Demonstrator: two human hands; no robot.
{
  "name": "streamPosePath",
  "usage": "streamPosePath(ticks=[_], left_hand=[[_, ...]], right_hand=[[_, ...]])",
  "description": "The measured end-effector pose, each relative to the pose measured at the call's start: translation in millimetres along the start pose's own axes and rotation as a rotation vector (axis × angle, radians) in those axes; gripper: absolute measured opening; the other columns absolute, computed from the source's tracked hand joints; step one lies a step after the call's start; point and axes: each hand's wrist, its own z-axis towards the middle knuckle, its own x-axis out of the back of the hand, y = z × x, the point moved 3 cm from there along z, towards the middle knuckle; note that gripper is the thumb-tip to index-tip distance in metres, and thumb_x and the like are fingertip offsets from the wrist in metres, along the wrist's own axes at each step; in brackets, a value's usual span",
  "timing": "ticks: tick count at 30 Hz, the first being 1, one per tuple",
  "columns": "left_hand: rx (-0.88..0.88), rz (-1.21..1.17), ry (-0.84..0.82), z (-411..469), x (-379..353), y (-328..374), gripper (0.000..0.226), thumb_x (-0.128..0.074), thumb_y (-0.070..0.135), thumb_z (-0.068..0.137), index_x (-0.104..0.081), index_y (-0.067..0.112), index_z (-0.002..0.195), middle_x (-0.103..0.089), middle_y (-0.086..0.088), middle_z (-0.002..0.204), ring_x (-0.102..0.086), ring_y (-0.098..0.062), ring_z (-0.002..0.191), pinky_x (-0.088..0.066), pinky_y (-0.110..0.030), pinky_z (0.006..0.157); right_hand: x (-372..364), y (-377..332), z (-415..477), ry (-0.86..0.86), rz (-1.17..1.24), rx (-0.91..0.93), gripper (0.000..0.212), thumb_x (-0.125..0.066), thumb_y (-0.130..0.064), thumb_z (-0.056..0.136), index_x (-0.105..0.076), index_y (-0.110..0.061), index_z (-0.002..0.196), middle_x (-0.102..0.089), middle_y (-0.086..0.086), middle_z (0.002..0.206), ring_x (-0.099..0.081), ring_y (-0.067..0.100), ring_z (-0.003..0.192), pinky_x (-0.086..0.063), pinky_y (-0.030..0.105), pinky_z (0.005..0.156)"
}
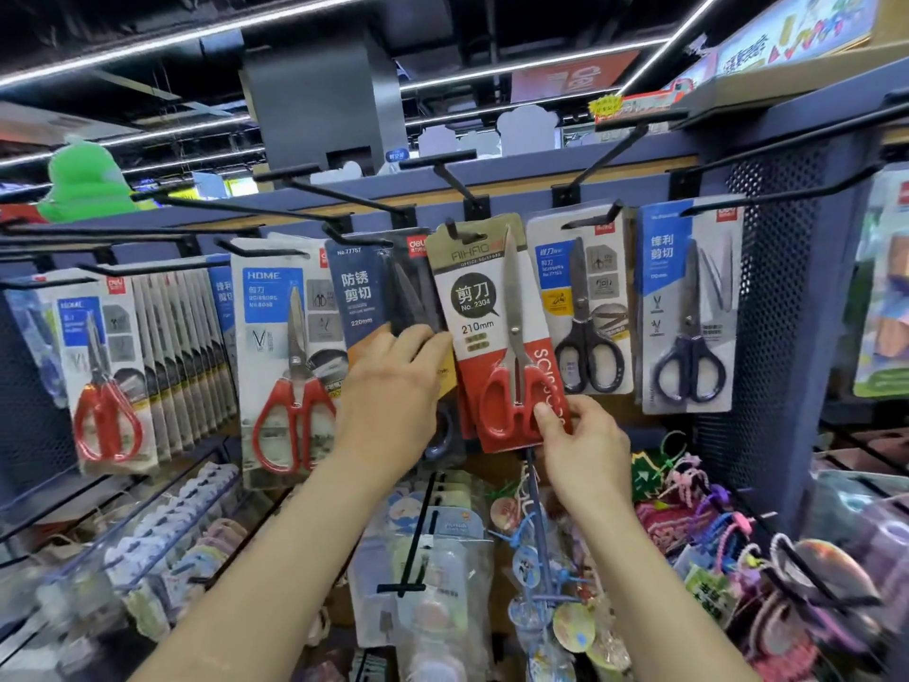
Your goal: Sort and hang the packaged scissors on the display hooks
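While the left hand (pixel 393 386) is laid flat alongside, the presumably light, stiff AIHAO scissors pack (pixel 479 307) is pinched low by the right hand (pixel 585 445).

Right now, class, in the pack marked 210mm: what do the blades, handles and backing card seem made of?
Blades: probably steel, grey with a bright sheen. Handles: likely glossy plastic, smooth red moulded loops. Backing card: seemingly printed cardboard, flat, stiff and mostly matte.
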Motion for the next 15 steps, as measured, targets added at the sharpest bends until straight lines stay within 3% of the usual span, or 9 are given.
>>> streamPosePath(ticks=[5,10,15], left_hand=[[0.048,-0.048,-0.081,-4,12,-15,0.053,-0.074,0.000,0.073,-0.064,0.012,0.123,-0.063,-0.006,0.117,-0.055,-0.031,0.103,-0.046,-0.044,0.096],[0.050,-0.278,-0.189,-15,11,-15,0.059,-0.063,-0.001,0.082,-0.054,0.013,0.138,-0.050,-0.009,0.138,-0.042,-0.032,0.123,-0.033,-0.041,0.107],[0.047,-0.461,-0.148,-22,15,-17,0.057,-0.057,-0.003,0.085,-0.052,0.013,0.140,-0.047,-0.009,0.145,-0.041,-0.029,0.132,-0.025,-0.032,0.112]], right_hand=[[4,-3,-3,0.011,0.014,0.002,0.027,-0.060,-0.037,0.097,-0.068,-0.015,0.110,-0.072,0.006,0.107,-0.064,0.029,0.104,-0.050,0.039,0.089],[-6,-12,-15,-0.134,-0.118,0.000,0.030,-0.053,-0.042,0.099,-0.065,-0.018,0.112,-0.070,0.005,0.112,-0.062,0.028,0.107,-0.044,0.034,0.080],[1,-16,-41,-0.072,-0.244,0.045,0.033,-0.053,-0.038,0.097,-0.057,-0.022,0.125,-0.069,0.004,0.116,-0.063,0.028,0.104,-0.049,0.036,0.079]])
